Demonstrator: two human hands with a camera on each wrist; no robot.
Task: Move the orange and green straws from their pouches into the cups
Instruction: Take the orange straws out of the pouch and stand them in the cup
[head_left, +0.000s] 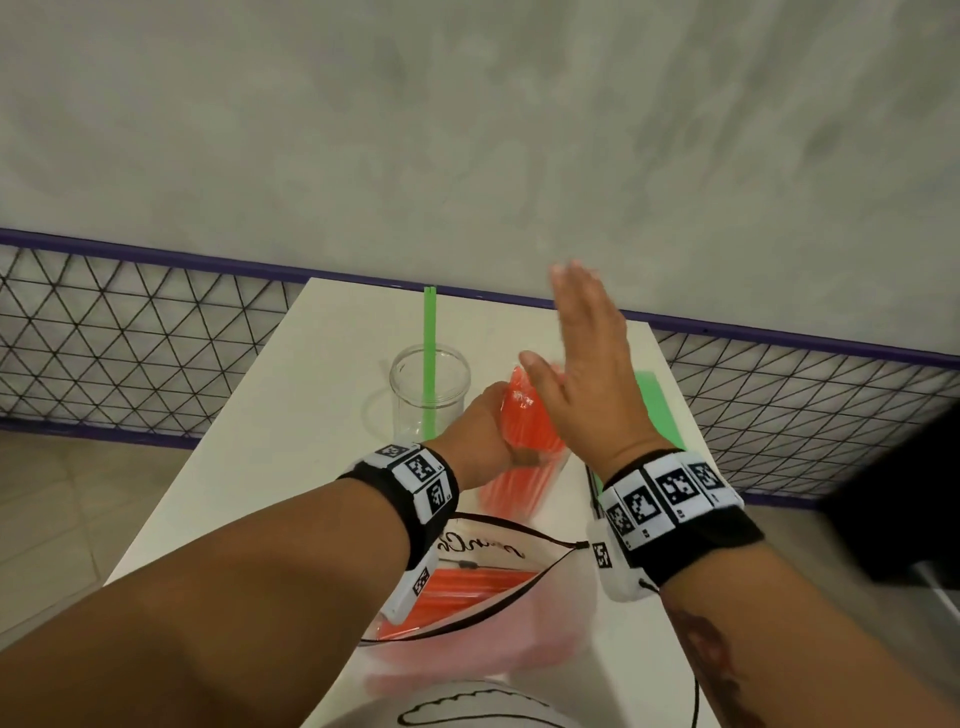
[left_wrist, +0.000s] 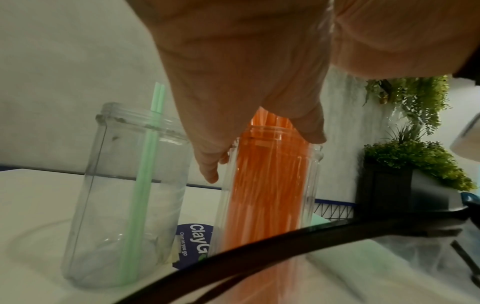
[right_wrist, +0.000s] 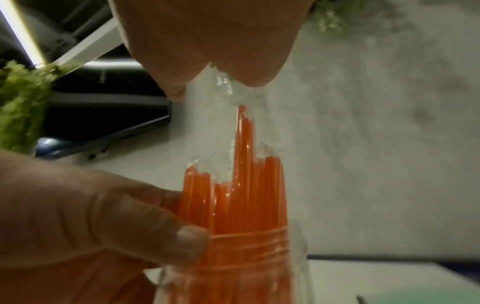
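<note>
On the white table (head_left: 291, 441) stands a clear cup (head_left: 428, 395) with green straws (head_left: 430, 338) in it. Beside it to the right, a second clear cup (left_wrist: 267, 195) is packed with orange straws (head_left: 530, 415). My left hand (head_left: 491, 423) grips the orange bundle at that cup's mouth, thumb (right_wrist: 161, 226) against the straws. My right hand (head_left: 582, 364) hovers over the straw tops with straight fingers, blurred. Crinkled clear film (right_wrist: 223, 88) sits around the straw tips (right_wrist: 244, 164) just under that hand. A clear pouch (head_left: 467, 587) with more orange straws lies near me.
A green pouch (head_left: 654, 405) lies flat at the table's right edge, partly behind my right hand. A black wire mesh fence (head_left: 130, 338) with a purple rail runs behind the table. A blue round label (left_wrist: 194, 242) lies between the cups.
</note>
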